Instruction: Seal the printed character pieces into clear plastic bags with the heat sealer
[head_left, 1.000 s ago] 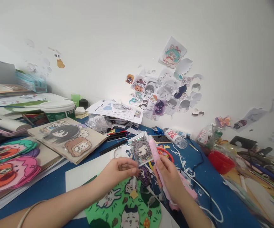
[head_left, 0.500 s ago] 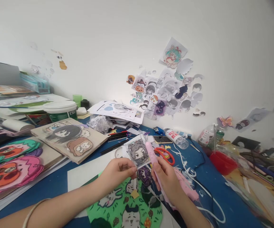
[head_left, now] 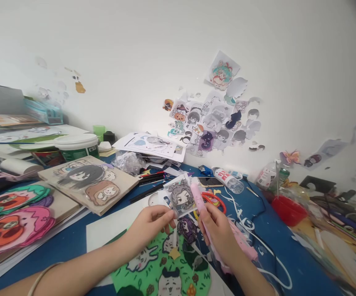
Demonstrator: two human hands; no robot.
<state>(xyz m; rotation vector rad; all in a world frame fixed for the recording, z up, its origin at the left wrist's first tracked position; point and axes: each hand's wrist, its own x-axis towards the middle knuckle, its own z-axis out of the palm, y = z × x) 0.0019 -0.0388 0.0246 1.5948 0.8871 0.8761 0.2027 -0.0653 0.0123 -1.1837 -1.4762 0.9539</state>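
My left hand (head_left: 157, 222) is closed, thumb and index finger pinched at the lower left edge of a small grey cartoon picture (head_left: 182, 196) in clear film. The picture stands tilted above the table, facing me. Wrapped round a thick pink pen-like tool (head_left: 198, 197) is my right hand (head_left: 215, 225). The tool's rounded upper end points up beside the picture's right edge; whether they touch I cannot tell. Below lies a green sheet with cartoon figures (head_left: 143, 259), and on it a purple cartoon piece (head_left: 187, 228) and a small yellow paper piece (head_left: 174, 253).
Red-handled scissors (head_left: 219, 201), a phone (head_left: 211, 181), a plastic bottle (head_left: 229, 181) and a white cable (head_left: 276, 255) lie right of centre. Painted boards (head_left: 128, 181) and a white-lidded tub (head_left: 77, 142) stand left. A red container (head_left: 289, 211) is at right.
The picture and the pink tool have shifted slightly right relative to the left hand, whose fingers have loosened a little. The whole view has moved slightly.
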